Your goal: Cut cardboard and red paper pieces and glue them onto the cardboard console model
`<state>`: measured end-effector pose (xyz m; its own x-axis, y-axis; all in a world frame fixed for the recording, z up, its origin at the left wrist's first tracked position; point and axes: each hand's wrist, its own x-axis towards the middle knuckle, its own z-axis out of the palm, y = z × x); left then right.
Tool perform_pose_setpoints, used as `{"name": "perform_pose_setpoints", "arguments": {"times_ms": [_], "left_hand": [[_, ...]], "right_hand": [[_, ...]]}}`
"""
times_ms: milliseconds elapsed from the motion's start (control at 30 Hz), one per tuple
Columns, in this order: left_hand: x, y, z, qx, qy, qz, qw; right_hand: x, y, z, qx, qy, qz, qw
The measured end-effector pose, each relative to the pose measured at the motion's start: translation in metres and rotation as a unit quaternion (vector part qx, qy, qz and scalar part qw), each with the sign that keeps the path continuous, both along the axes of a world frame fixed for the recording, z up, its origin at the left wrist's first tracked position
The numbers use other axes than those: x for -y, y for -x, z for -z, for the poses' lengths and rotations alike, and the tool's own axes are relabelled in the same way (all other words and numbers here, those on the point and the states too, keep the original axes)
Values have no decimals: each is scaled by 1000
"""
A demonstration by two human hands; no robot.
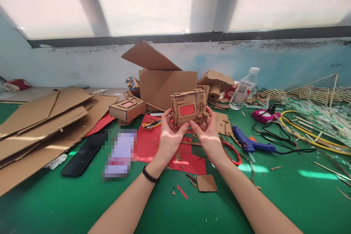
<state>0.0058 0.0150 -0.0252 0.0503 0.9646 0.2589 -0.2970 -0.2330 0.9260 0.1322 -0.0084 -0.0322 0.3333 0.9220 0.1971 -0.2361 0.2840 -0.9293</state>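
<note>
Both my hands hold up a small cardboard model camera with a red screen and round cardboard buttons on its back. My left hand grips its lower left side, fingers curled round it. My right hand grips the lower right side the same way. The model is lifted above a red paper sheet lying on the green table. A second cardboard model with a pink window rests to the left, on the table.
Flat cardboard sheets pile at the left, an open cardboard box stands behind. A black phone, a yellow utility knife, a blue glue gun, red-handled scissors, a water bottle and wooden sticks lie around.
</note>
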Motion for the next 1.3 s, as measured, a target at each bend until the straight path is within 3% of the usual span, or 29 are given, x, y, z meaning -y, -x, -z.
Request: {"name": "perform_pose_setpoints", "arguments": {"times_ms": [600,800,967,1300], "left_hand": [[-1,2,1,-23,4,-3,1000],[-1,5,-5,-12,18,-27,999],[0,5,-6,15,47,5,999],[-11,11,-3,7,3,-22,1000]], "right_hand": [[1,2,7,87,2,50,995],[4,4,3,84,-11,32,996],[5,4,0,65,-4,37,997],[4,2,2,88,22,17,996]]}}
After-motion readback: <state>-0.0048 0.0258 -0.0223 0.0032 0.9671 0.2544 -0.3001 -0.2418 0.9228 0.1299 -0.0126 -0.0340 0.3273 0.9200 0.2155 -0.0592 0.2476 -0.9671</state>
